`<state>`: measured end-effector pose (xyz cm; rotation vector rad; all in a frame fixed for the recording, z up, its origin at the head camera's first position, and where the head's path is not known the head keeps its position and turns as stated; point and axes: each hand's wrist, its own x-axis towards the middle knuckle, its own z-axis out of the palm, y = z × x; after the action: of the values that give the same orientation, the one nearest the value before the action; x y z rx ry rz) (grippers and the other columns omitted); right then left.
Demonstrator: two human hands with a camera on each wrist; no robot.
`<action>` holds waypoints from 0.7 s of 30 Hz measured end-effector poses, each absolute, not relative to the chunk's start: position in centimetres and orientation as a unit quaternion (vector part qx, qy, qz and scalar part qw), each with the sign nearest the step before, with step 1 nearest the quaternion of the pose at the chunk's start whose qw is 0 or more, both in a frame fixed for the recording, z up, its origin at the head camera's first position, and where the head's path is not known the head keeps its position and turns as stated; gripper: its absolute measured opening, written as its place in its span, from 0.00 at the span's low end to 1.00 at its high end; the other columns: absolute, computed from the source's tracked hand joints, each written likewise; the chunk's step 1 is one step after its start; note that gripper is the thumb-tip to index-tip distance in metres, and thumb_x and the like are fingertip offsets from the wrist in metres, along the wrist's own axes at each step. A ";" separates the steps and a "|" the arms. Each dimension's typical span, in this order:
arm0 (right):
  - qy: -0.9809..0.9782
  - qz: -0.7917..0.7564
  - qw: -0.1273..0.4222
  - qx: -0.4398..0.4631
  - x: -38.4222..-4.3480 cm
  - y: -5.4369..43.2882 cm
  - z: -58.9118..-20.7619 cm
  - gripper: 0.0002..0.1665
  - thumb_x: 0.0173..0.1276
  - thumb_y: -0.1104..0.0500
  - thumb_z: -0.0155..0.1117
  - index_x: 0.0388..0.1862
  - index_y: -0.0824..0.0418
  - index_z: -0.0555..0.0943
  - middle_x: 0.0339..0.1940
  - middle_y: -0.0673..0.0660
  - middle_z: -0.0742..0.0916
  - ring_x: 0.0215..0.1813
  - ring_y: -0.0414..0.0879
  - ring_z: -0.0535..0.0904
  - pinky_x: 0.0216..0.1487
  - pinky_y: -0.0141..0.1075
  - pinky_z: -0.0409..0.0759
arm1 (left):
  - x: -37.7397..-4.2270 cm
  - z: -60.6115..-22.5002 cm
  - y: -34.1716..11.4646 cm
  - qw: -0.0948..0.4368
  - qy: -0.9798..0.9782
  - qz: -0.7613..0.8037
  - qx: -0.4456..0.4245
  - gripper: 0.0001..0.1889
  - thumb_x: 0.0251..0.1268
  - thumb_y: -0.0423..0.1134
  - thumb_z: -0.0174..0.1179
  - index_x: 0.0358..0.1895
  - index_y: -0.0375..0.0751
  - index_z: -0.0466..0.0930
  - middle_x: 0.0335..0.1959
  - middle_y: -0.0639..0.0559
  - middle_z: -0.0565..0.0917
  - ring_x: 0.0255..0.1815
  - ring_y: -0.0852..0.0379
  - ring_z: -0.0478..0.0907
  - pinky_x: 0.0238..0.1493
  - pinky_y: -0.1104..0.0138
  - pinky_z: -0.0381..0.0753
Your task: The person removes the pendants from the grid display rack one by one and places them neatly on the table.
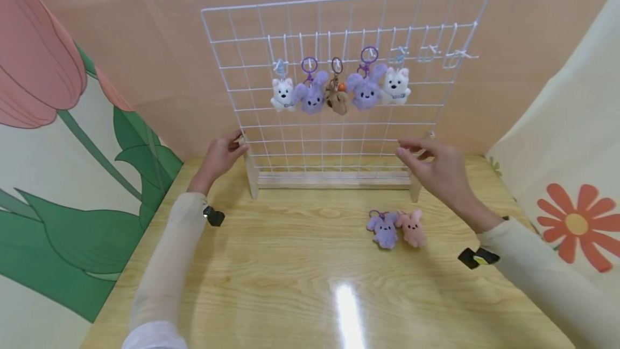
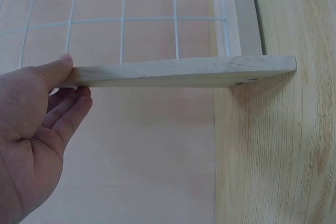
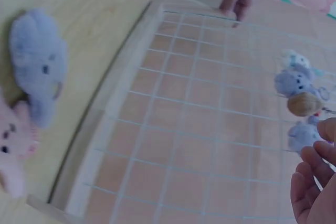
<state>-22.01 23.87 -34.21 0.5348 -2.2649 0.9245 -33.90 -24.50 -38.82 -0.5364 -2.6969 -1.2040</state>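
Observation:
A white wire grid rack [image 1: 339, 139] stands in a wooden base, with several plush keychains hanging in a row from its hooks. My left hand [image 1: 224, 156] pinches the rack's left wooden upright [image 2: 173, 72] near its top, thumb on one side and fingers on the other. The right hand [image 1: 438, 168] hovers before the grid's lower right part, fingers loosely bent and nothing visible between them. Below it on the table lie a purple plush keychain [image 1: 385, 230] and a pink plush keychain [image 1: 413, 229], side by side. The brown plush keychain [image 1: 336, 96] hangs mid-row between purple ones.
Two white hooks [image 1: 428, 53] at the row's right end carry no plush. The wooden table [image 1: 290, 268] extends toward me, with a bright light reflection. Flower-printed cloths [image 1: 576, 225] flank both sides, and a peach backdrop [image 1: 160, 42] rises behind the rack.

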 end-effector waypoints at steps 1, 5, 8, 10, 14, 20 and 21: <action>-0.858 0.353 0.316 0.200 -22.0 23.8 -33.8 0.11 0.66 0.63 0.74 0.46 0.65 0.90 0.41 0.60 0.92 0.38 0.22 0.77 0.37 0.14 0.78 | -33.9 -38.9 -24.5 0.071 -0.896 -0.400 -0.178 0.28 0.77 0.37 0.59 0.74 0.28 0.66 0.65 0.28 0.77 0.63 0.34 0.79 0.62 0.48 0.83; -0.855 0.377 0.309 0.176 -22.1 23.4 -32.1 0.13 0.68 0.60 0.74 0.48 0.65 0.89 0.43 0.62 0.92 0.37 0.23 0.78 0.38 0.14 0.77 | -34.0 -39.0 -24.5 0.074 -0.895 -0.402 -0.178 0.28 0.77 0.36 0.59 0.73 0.27 0.67 0.65 0.27 0.76 0.64 0.33 0.78 0.62 0.47 0.82; -0.858 0.387 0.305 0.145 -22.4 23.2 -30.8 0.16 0.70 0.55 0.72 0.50 0.64 0.89 0.44 0.63 0.91 0.35 0.23 0.78 0.38 0.15 0.77 | -34.1 -39.0 -24.5 0.075 -0.894 -0.403 -0.179 0.27 0.77 0.35 0.59 0.73 0.27 0.67 0.65 0.27 0.76 0.63 0.32 0.78 0.62 0.47 0.82; -0.855 0.395 0.311 0.127 -22.6 23.1 -29.9 0.17 0.70 0.53 0.72 0.50 0.64 0.89 0.44 0.63 0.91 0.34 0.23 0.78 0.38 0.15 0.77 | -34.1 -39.0 -24.5 0.075 -0.895 -0.401 -0.180 0.27 0.77 0.35 0.59 0.73 0.27 0.67 0.65 0.26 0.76 0.63 0.32 0.79 0.62 0.47 0.83; -0.842 0.402 0.339 0.116 -23.4 22.9 -28.2 0.18 0.70 0.52 0.72 0.49 0.65 0.89 0.43 0.63 0.91 0.35 0.24 0.79 0.38 0.14 0.78 | -34.1 -39.0 -24.6 0.077 -0.897 -0.397 -0.181 0.28 0.77 0.36 0.60 0.73 0.27 0.67 0.65 0.27 0.77 0.63 0.33 0.79 0.61 0.47 0.83; -0.831 0.424 0.348 0.096 -24.0 22.5 -26.2 0.19 0.68 0.50 0.73 0.49 0.62 0.90 0.43 0.55 0.92 0.33 0.27 0.82 0.36 0.15 0.80 | -34.2 -39.1 -24.6 0.077 -0.897 -0.394 -0.183 0.28 0.78 0.36 0.59 0.74 0.27 0.66 0.65 0.27 0.77 0.63 0.33 0.79 0.61 0.48 0.83; -0.832 0.425 0.346 0.091 -24.1 22.5 -25.9 0.20 0.68 0.49 0.73 0.49 0.62 0.90 0.44 0.56 0.92 0.33 0.27 0.82 0.36 0.15 0.80 | -34.2 -39.1 -24.6 0.078 -0.897 -0.394 -0.183 0.28 0.77 0.36 0.59 0.74 0.27 0.66 0.65 0.27 0.77 0.63 0.33 0.79 0.61 0.48 0.83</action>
<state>-24.13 22.51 -25.87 0.2362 -2.1585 1.1041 -34.18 -24.61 -39.10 -0.5482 -2.6870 -1.1809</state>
